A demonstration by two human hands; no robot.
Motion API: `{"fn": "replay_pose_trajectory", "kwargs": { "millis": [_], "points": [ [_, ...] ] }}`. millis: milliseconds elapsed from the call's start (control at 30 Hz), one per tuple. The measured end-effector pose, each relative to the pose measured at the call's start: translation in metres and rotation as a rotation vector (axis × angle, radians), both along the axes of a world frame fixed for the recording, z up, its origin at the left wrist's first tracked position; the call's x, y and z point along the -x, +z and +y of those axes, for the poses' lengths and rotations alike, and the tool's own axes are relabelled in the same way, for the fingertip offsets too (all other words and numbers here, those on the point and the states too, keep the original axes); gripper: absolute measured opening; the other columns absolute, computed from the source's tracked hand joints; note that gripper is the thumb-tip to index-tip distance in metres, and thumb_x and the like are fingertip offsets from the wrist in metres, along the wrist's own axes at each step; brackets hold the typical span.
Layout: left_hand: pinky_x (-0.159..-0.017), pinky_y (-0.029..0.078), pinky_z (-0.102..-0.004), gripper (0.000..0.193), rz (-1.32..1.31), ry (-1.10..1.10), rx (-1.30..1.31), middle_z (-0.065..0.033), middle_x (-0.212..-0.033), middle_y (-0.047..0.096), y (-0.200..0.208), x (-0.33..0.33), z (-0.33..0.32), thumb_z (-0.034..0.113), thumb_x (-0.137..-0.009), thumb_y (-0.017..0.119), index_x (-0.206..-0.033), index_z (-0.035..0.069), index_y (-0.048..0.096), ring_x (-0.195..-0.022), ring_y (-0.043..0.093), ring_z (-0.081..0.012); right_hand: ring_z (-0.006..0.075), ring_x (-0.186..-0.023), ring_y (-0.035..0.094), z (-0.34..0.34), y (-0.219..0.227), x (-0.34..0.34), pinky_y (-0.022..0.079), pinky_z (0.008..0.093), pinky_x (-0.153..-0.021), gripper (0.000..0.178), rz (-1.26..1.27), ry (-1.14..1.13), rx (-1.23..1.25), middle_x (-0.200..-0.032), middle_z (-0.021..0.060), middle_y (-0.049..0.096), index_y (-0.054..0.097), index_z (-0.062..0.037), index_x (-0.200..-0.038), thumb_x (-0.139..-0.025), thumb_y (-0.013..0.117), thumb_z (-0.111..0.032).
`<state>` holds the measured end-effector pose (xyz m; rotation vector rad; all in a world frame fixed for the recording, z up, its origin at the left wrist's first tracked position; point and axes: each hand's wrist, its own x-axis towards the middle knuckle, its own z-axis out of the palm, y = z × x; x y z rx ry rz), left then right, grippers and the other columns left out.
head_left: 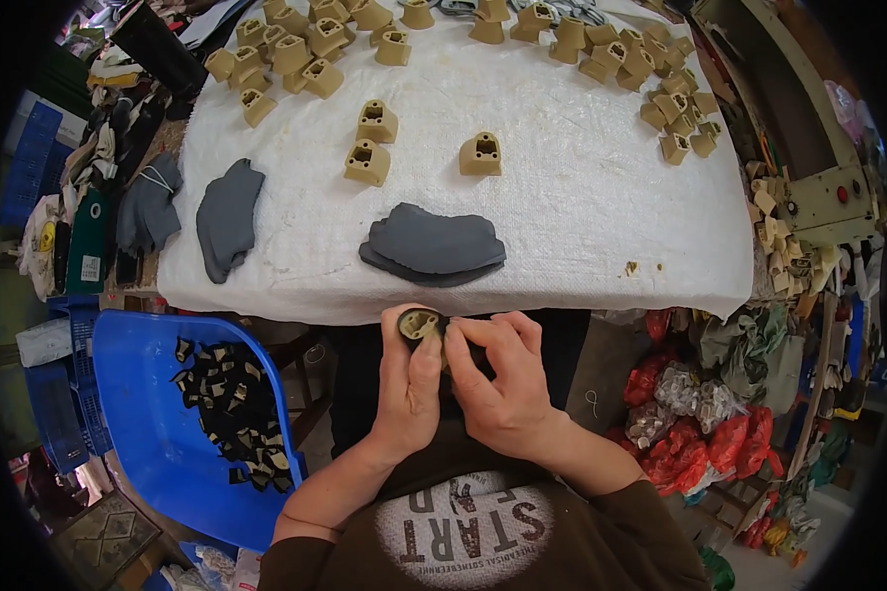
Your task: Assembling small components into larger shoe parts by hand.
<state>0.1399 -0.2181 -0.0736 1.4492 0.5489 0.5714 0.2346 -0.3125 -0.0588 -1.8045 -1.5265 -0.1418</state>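
Note:
My left hand (404,399) is closed around a tan shoe heel (420,322), its hollowed end facing up, just off the table's front edge. A dark strip wraps round the heel's rim. My right hand (506,384) pinches the dark covering at the heel's right side; the fingertips partly hide it. Straight ahead on the table lies a stack of curved dark grey pieces (434,241). Beyond it, two heels (368,163) stand close together, and another heel (481,156) sits to their right.
White woven sheeting (562,227) covers the table, with many tan heels (330,39) along its far side. More grey pieces (231,222) lie at left, one bundle (150,207) tied. A blue tub (148,433) holds dark-covered pieces. Red bags (680,458) crowd the right floor.

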Motion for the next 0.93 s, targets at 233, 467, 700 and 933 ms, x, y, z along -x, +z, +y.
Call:
{"fn": "replay_pose_trajectory", "kwargs": {
  "millis": [233,467,700,933],
  "points": [
    [-0.073,0.038,-0.0219,0.051,-0.032,-0.196,0.149,-0.0037,-0.096,0.046,0.001,0.008,0.007,0.036,-0.098,0.037,-0.134,0.002,0.028,-0.082,0.044,-0.0087,0.0268,-0.09,0.058,-0.022,0.023,-0.031,0.038,0.0402,-0.09,0.037,0.528,0.155,0.153,-0.102,0.0127,0.061,0.056,-0.0023,-0.114,-0.078,0.06,-0.006],
    [-0.095,0.037,-0.0309,0.063,-0.117,-0.517,0.254,-0.0165,-0.125,0.045,0.008,0.002,0.006,0.041,-0.096,0.035,-0.138,-0.004,0.024,-0.111,0.048,-0.0207,0.013,-0.092,0.057,-0.017,0.002,-0.052,0.045,0.0294,-0.088,0.059,1.302,0.392,0.214,-0.097,0.0052,0.061,0.053,-0.0034,-0.122,-0.069,0.078,-0.012],
    [-0.086,0.042,-0.0293,0.057,-0.011,-0.423,0.069,-0.0139,-0.116,0.049,0.005,-0.001,0.006,0.038,-0.097,0.031,-0.136,-0.003,0.029,-0.099,0.052,-0.0182,0.0136,-0.09,0.058,-0.009,0.002,-0.049,0.045,0.029,-0.082,0.055,1.071,0.379,0.26,-0.098,0.0071,0.061,0.051,-0.0024,-0.124,-0.073,0.072,-0.005],
    [-0.061,0.04,-0.0235,0.059,-0.159,-0.355,0.754,-0.008,-0.096,0.052,0.005,-0.001,0.007,0.047,-0.096,0.031,-0.138,0.005,0.029,-0.072,0.047,-0.0123,0.0207,-0.104,0.053,-0.008,-0.02,-0.044,0.046,0.0306,-0.083,0.049,0.937,0.266,-0.033,-0.107,0.0089,0.06,0.05,-0.0044,-0.126,-0.078,0.055,0.004]
  ]
}}
